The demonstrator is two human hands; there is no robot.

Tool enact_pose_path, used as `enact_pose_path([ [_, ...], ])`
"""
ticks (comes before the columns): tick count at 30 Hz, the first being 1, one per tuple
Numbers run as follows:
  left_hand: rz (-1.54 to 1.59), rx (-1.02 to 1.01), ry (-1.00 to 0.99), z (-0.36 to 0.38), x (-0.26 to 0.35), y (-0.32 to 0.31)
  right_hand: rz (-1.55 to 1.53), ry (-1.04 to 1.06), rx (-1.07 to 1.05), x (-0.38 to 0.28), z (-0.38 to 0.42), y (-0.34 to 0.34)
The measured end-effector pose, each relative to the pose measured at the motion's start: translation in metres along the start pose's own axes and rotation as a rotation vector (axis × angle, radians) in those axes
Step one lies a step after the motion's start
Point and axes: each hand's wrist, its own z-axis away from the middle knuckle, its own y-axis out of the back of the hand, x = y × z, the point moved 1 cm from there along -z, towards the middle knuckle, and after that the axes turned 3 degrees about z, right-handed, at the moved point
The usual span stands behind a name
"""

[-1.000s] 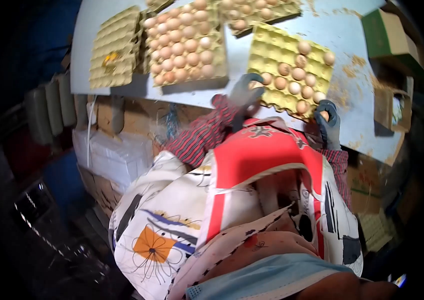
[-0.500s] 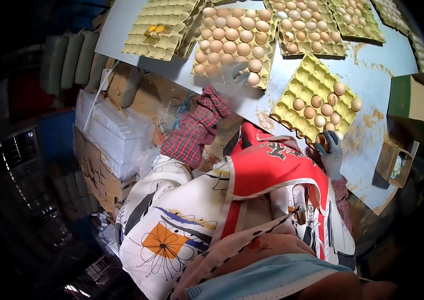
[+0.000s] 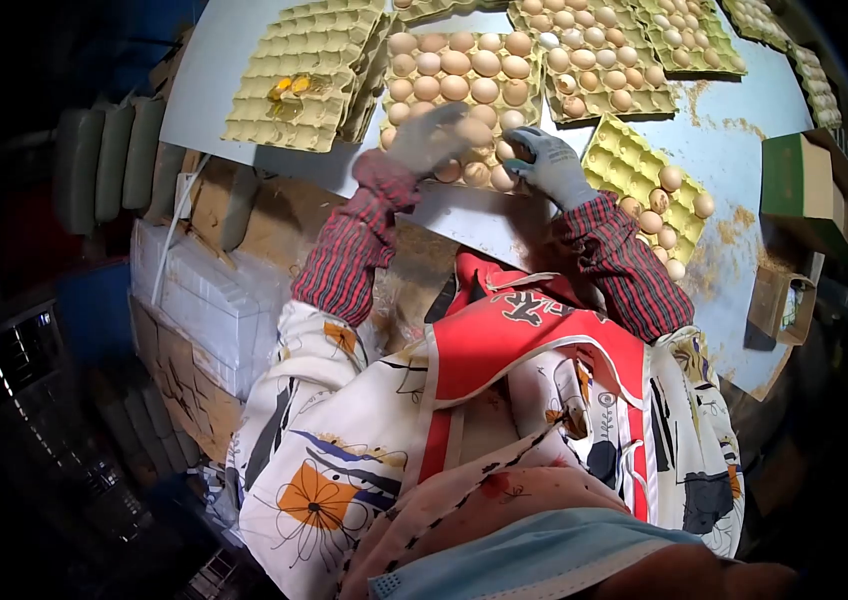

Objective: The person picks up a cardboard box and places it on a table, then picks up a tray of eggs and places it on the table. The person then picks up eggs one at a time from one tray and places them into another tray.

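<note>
Reading clock from view centre: find right hand [image 3: 554,168] at 1 o'clock, with grey-gloved fingers curved narrow beside eggs [image 3: 476,174]; cannot confirm a grip. Find left hand [image 3: 426,140] at 12 o'clock, blurred, just over eggs; cannot tell whether holding. Judge eggs light, stiff-shelled, fragile, prone to roll, slightly slippery. Take hold lightly round the girth, avoiding point pressure. Note smooth, ovoid, tan-to-cream shells. Locate same at 12 o'clock in yellowish egg tray [image 3: 537,92], dimpled, matte, pulp-like. At 2 o'clock, note askew tray [image 3: 616,150] carrying a cluster. At 11 o'clock, see stacked trays [image 3: 329,40] bearing glossy yellow yolk [image 3: 294,85]. Farther, at 1 o'clock, see egg-laden tray [image 3: 657,101].
</note>
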Motion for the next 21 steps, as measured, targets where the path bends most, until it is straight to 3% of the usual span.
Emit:
enact_pose_path([
  [2, 0.342, -0.012, 0.024, -0.002, -0.006, 0.013, -0.067, 0.048, 0.044, 0.005, 0.004, -0.005],
  [4, 0.388, -0.055, 0.059, -0.013, -0.004, 0.02, -0.232, 0.078, 0.115, 0.018, 0.004, -0.011],
  [5, 0.291, -0.074, 0.047, -0.019, -0.001, 0.02, -0.495, 0.009, 0.144, 0.021, 0.007, -0.012],
  [6, 0.104, -0.105, 0.025, -0.024, 0.014, 0.017, -0.756, -0.061, 0.178, 0.016, 0.012, -0.008],
  [7, -0.28, -0.134, -0.089, -0.028, 0.03, 0.01, -0.973, -0.345, 0.077, 0.018, 0.019, 0.002],
  [8, -0.712, -0.156, -0.225, -0.031, 0.042, 0.001, -1.393, -0.362, 0.11, 0.022, 0.026, 0.002],
  [9, -1.0, -0.166, -0.241, -0.038, 0.053, -0.01, -1.617, -0.427, 0.101, 0.016, 0.038, 0.006],
  [10, -1.173, -0.205, -0.057, -0.045, 0.064, -0.022, -1.843, -0.485, 0.093, 0.01, 0.047, 0.01],
  [11, -1.224, -0.159, -0.207, -0.055, 0.038, -0.029, -1.903, -0.34, 0.043, 0.042, 0.055, -0.017],
  [14, -1.255, -0.028, -0.197, -0.058, 0.039, -0.045, -1.399, 0.048, 0.217, 0.021, 0.082, -0.009],
  [15, -1.276, -0.023, -0.216, -0.054, 0.041, -0.046, -1.443, 0.023, 0.19, 0.028, 0.088, -0.011],
  [17, -1.269, -0.07, -0.235, -0.06, 0.033, -0.05, -0.912, 0.099, 0.304, 0.023, 0.107, 0.017],
  [18, -1.263, -0.135, -0.208, -0.065, 0.027, -0.044, -1.059, 0.0, 0.347, 0.036, 0.12, 0.007],
  [19, -1.184, -0.157, -0.163, -0.059, 0.048, -0.036, -1.235, -0.225, 0.368, 0.036, 0.127, 0.023],
  [21, -0.978, -0.179, -0.124, -0.058, 0.061, -0.018, -1.371, -0.442, 0.51, 0.053, 0.149, 0.052],
])
